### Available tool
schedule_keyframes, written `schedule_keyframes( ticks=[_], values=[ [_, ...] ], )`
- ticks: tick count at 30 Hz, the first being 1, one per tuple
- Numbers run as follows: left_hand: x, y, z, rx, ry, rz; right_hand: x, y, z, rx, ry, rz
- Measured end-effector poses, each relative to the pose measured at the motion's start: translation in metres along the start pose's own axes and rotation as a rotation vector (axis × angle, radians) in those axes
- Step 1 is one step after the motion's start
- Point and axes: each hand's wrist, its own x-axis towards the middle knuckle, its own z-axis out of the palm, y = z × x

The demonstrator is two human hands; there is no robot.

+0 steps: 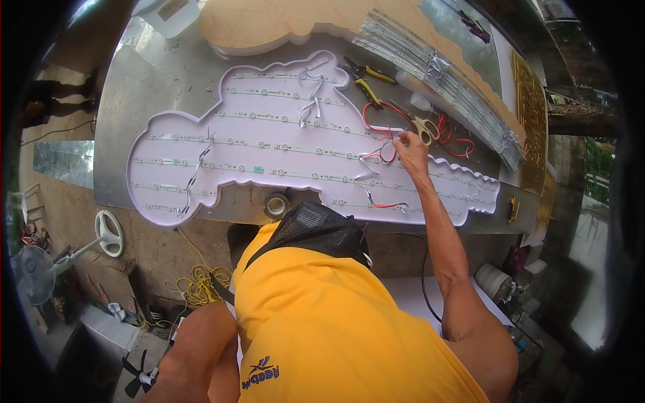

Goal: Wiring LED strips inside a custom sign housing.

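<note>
My right hand point(411, 151) is closed in a pinch on a thin red wire point(388, 156) at the upper right edge of a pale, cloud-edged shallow sign shell point(235, 124). Rows of LED strips point(295, 148) run across the shell's inside, with white and grey leads point(366, 171) linking some of them. Another piece of red wire point(388, 205) lies near the shell's lower edge. Just beyond my hand sit scissors with beige handles point(426, 129) and a loose red wire coil point(458, 142). My left hand is not in view.
Yellow-and-black cutters point(366, 79) lie beyond the shell on the metal table point(168, 87). A bundle of LED strips point(443, 74) rests at the back right, beside a brown-faced cutout point(269, 27). Black tape point(275, 205) sits at the near edge; a yellow cord point(201, 285) lies on the floor.
</note>
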Motion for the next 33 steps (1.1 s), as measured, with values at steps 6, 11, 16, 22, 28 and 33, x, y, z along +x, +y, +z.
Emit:
schedule_keyframes(
  ticks=[6, 11, 16, 22, 28, 33],
  values=[
    [-0.017, 0.005, 0.015, 0.059, 0.148, 0.128, 0.015, -0.011, -0.011, -0.114, -0.076, -0.007],
    [-0.047, 0.010, 0.006, 0.089, 0.585, 0.110, 0.013, -0.061, -0.049, 0.534, -0.074, 0.026],
    [-0.106, -0.055, -0.032, 0.412, 0.684, -0.612, 0.002, -0.111, -0.081, 0.725, 0.023, -0.121],
    [-0.126, -0.113, -0.015, 0.832, 0.217, -0.618, -0.032, -0.180, -0.073, 0.841, -0.091, -0.238],
    [-0.117, -0.131, 0.021, 0.659, 0.334, -0.883, -0.090, -0.223, -0.023, 0.487, 0.024, -0.541],
    [-0.164, -0.155, -0.004, 0.460, 0.490, -1.167, -0.114, -0.239, 0.007, 0.464, 0.029, -0.651]
  ],
)
